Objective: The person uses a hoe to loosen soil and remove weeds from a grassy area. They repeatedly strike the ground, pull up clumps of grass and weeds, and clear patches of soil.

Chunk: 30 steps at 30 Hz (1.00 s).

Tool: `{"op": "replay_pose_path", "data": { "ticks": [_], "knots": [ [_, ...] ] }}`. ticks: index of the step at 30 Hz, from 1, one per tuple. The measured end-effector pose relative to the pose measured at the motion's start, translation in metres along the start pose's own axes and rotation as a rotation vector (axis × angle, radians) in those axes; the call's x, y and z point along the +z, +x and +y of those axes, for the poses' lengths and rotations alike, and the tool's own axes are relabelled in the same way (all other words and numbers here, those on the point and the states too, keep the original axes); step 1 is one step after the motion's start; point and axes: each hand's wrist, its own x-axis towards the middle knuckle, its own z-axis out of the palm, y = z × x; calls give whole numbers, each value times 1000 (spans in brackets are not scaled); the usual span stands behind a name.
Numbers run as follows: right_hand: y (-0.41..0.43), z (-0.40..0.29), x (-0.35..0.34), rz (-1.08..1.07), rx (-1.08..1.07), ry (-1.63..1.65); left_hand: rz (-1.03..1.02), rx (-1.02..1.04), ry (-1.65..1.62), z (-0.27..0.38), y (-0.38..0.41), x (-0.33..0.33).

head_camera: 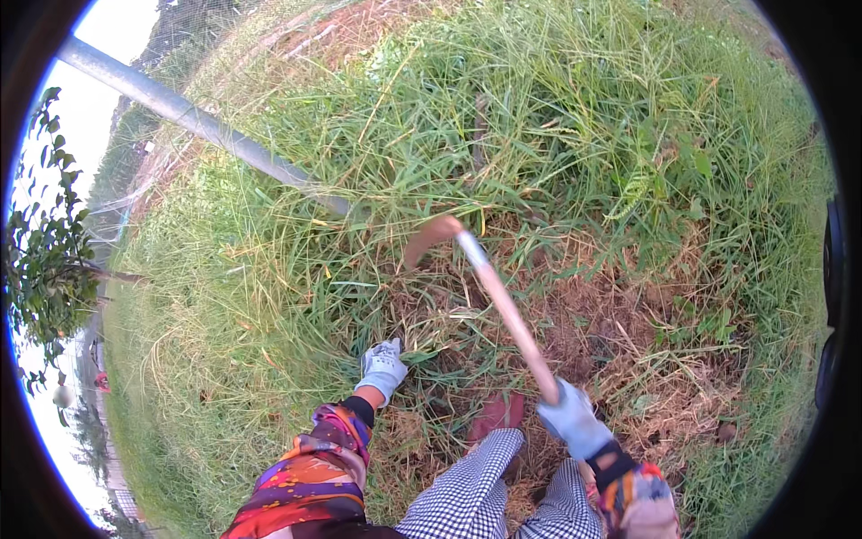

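My right hand [572, 416], in a pale work glove, is closed around the wooden handle of a sickle [515, 316]. Its curved, rust-brown blade [434, 236] is raised over the grass, up and to the left of the hand, and looks blurred. Down at the grass, my left hand [384, 367] wears a similar glove with writing on its back. Green blades stick out beside its fingers, but whether they are gripped cannot be made out. Cut stems and dry straw [606, 330] lie on the ground between and beyond the hands.
A grey metal pole [202, 124] slants from the upper left down into tall grass [572, 87]. Netting [195, 34] stands behind it. A leafy branch [50, 229] hangs at the left edge. My reddish shoe [497, 416] rests on the ground near the sickle's handle.
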Motion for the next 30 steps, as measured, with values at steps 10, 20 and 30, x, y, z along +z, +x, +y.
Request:
{"op": "replay_pose_path", "data": {
  "ticks": [10,20,30],
  "knots": [
    [-40,85,-21,-124,234,-64,128,104,57,-25,-15,-2],
    [-77,48,-13,-44,65,-368,506,469,293,4,1,-62],
    [-58,47,-15,21,69,-250,-99,166,319,0,74,-38]
  ]
}}
